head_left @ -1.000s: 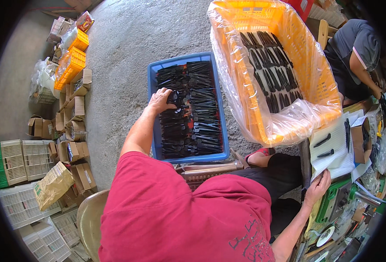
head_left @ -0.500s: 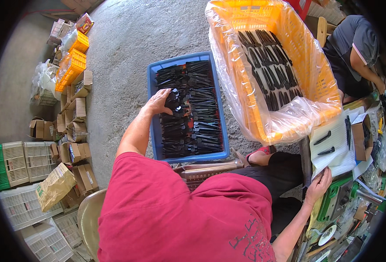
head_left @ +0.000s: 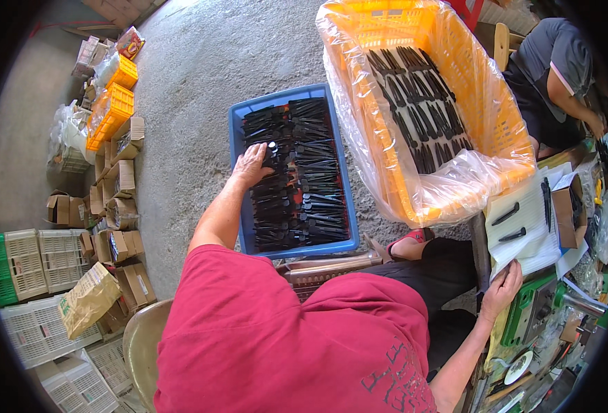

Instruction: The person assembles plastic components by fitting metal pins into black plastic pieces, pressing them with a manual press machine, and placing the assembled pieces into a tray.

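Observation:
A blue tray (head_left: 294,252) holds many slim black pointed parts (head_left: 323,180), packed in rows, some with shiny round ends. Over its left side my left hand (head_left: 252,165) curves around several of these parts, thumb and fingers either side of them; the fingertips are partly hidden. At the right, my right hand (head_left: 502,288) pinches the near edge of a white ribbed sheet (head_left: 507,255). Two black parts (head_left: 512,235) lie on this sheet, apart from each other, and more lie near its far right edge.
Beyond the sheet stands a yellow crate (head_left: 407,206) lined with clear plastic, with rows of black parts on a white layer. A cardboard box (head_left: 567,217) and a green metal tool (head_left: 529,313) sit on the bench. A co-worker (head_left: 551,76) sits far right. Cartons (head_left: 122,206) and crates line the left.
My left hand has shifted slightly down in the tray, and fewer shiny ends show beside it. My right hand stays at the sheet's edge. The view has shifted slightly.

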The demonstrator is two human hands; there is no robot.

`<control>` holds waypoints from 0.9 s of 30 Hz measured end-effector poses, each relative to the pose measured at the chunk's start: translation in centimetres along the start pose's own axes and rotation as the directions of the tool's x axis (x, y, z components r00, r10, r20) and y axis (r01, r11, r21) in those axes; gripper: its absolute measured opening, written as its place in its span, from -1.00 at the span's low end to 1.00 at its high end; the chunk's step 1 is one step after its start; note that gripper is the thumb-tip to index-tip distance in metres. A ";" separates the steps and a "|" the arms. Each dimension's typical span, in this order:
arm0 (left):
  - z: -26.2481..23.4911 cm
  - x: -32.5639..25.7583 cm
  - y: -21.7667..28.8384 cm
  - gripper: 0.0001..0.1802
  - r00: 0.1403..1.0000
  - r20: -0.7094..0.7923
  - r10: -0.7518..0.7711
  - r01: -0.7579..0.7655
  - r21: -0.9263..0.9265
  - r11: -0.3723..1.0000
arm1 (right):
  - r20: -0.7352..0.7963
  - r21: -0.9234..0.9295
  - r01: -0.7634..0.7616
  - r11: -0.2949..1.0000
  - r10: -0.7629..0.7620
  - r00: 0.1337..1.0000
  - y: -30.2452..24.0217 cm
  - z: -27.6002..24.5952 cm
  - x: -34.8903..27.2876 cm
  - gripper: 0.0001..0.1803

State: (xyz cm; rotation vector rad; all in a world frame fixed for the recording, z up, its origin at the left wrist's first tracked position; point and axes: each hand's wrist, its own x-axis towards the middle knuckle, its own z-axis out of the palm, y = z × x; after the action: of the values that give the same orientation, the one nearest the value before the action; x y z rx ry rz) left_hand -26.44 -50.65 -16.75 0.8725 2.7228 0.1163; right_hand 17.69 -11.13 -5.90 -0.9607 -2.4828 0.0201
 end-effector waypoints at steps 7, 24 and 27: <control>0.2 -0.1 -0.6 -0.29 0.990 -0.125 0.066 -0.070 -0.032 0.997 | -0.021 0.016 -0.009 1.000 0.009 1.000 0.0 0.1 0.0 -0.70; -1.1 0.4 0.1 -0.53 0.998 0.013 -0.058 0.059 -0.251 0.966 | -0.048 0.035 0.005 0.999 -0.003 0.999 -0.2 -0.1 0.0 -0.70; -1.4 0.1 0.1 -0.54 0.990 -0.086 -0.110 0.092 -0.190 0.977 | -0.050 0.026 0.005 1.000 -0.004 0.999 -0.1 0.0 -0.1 -0.70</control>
State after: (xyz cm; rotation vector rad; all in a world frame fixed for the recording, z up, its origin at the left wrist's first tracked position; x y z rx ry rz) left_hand -26.91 -50.53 -15.39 0.6912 2.7827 0.3948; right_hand 17.66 -11.28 -5.96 -0.9335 -2.4331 0.0270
